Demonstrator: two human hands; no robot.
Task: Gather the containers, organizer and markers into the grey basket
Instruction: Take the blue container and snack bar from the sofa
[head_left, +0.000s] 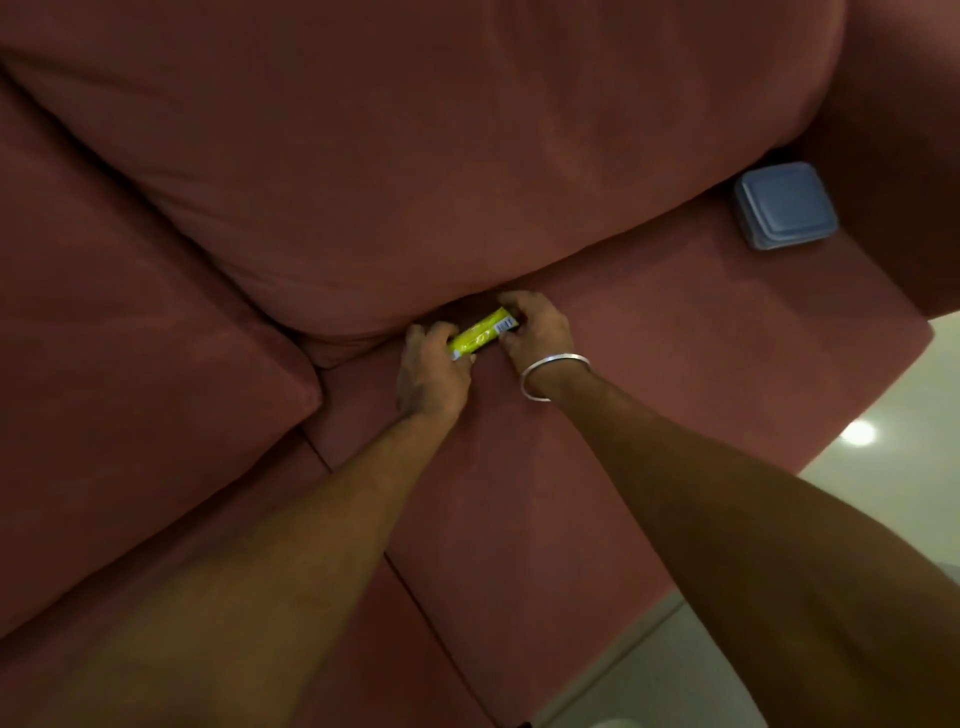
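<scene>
Both hands meet at the back edge of the sofa seat cushion (649, 395), right where it runs under the bulging back cushion (415, 156). Between them lies a yellow marker pack (480, 333), a slim packet set on a slant, its right end higher and nearer the back cushion, its left end lower and nearer the person. The left hand (434, 376) curls its fingers (431, 332) over the pack's lower left end, the thumb side pressing against the packet's near edge, so this end is gripped. The right hand (537, 327) closes on the upper right end, where a white barcode label shows; its fingers wrap over the top of the pack toward the crease and the thumb sits at the near side, so it too is clasping the packet. Only the middle stretch of the pack shows between the two hands; whether its underside touches the seat cushion cannot be told. A silver bangle (553, 375) circles the right wrist. Well apart, in the far right corner of the seat, tucked against the sofa armrest (898, 156), a blue-lidded container (784, 205) rests flat with its lid on. Pale glossy floor (883, 467) shows past the right edge of the seat.
</scene>
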